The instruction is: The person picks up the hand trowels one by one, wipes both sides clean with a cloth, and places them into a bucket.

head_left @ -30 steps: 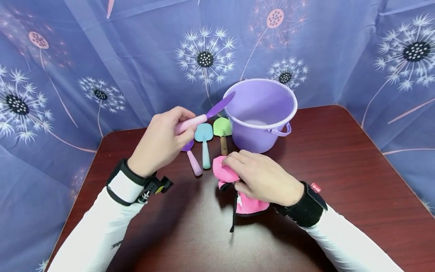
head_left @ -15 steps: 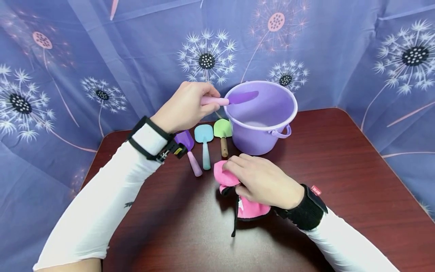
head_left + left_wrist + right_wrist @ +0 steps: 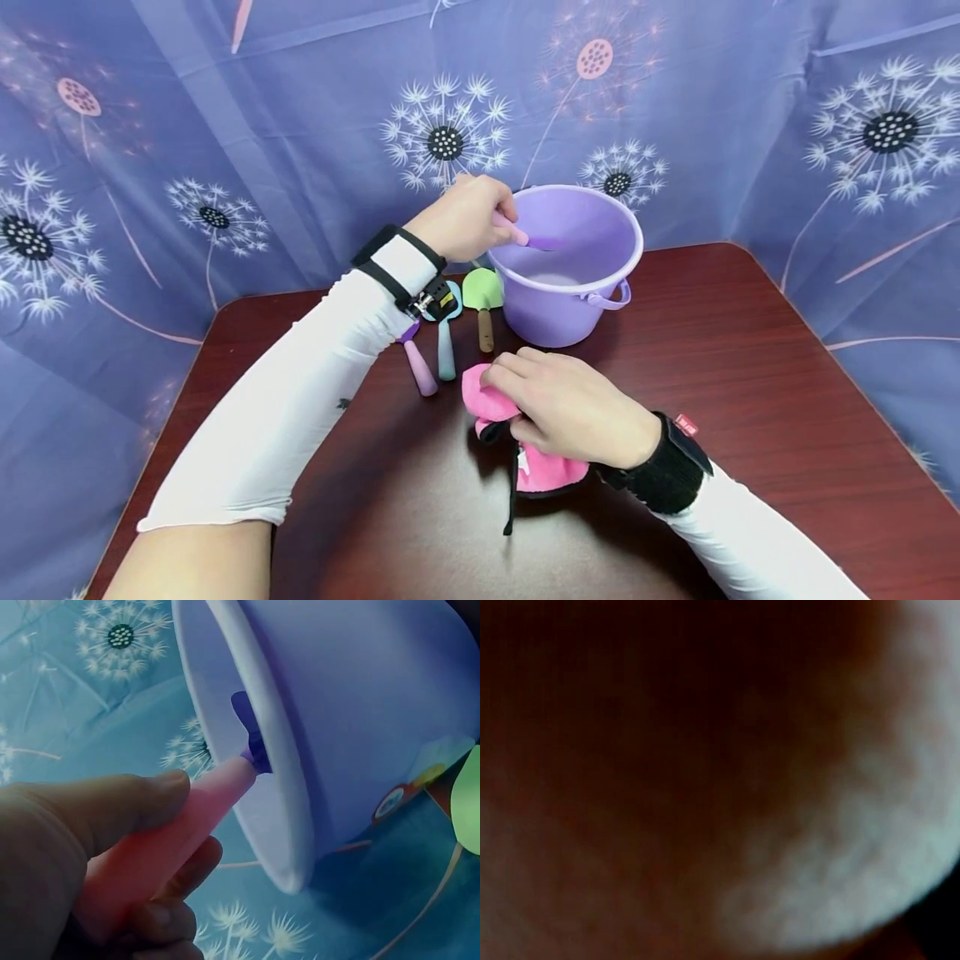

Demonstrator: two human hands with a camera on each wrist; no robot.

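Observation:
My left hand grips the pink handle of a toy shovel at the left rim of a lilac bucket. Its purple blade reaches inside the bucket's mouth, and the rim partly hides it in the left wrist view. Thumb and fingers wrap the handle. Nearer the front, my right hand pinches a pink cloth pouch with black trim, a dangling black cord and a white star. Much of the cloth is hidden under that hand. The right wrist view is too dark and blurred to read.
Left of the bucket lie a green shovel with a brown handle, a light-blue shovel and another purple shovel with a pink handle. My left forearm partly covers the last two. A dandelion-print curtain hangs behind the dark wooden table.
My left hand has carried the toy shovel rightward to the bucket's rim, and its blade has dipped inside. My right hand has stayed on the pink pouch.

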